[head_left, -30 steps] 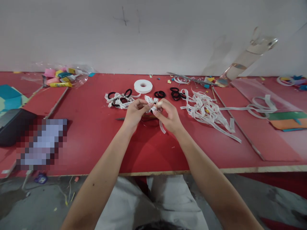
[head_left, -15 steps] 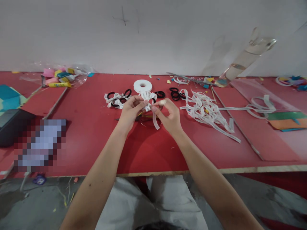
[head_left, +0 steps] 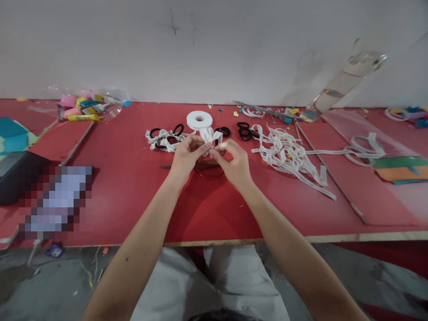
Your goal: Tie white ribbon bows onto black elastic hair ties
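My left hand (head_left: pixel 187 161) and my right hand (head_left: pixel 236 161) meet fingertip to fingertip over the table. Both pinch a white printed ribbon (head_left: pixel 206 133), whose loops stick up above the fingers. Part of a black hair tie (head_left: pixel 216 141) shows at the ribbon; the fingers hide the rest. A light wrap covers one right finger. Just behind lies a white roll (head_left: pixel 207 123), possibly tape. To the left are several black hair ties with white ribbon (head_left: pixel 162 139) on them. Plain black hair ties (head_left: pixel 245 132) and a tangled heap of printed ribbon (head_left: pixel 284 151) lie to the right.
Beneath my hands is a thin dark pointed tool (head_left: pixel 166 166), partly hidden. A clear bottle (head_left: pixel 344 82) and long metal tweezers or scissors (head_left: pixel 257 108) are at the back right. A plastic bag of colourful pieces (head_left: pixel 88 107) lies back left, a blurred phone-like device (head_left: pixel 60 198) nearer.
The ribbon end that hung below my fingers is out of sight there now. My fingertips have come closer together, and the ribbon loops stand more upright above them.
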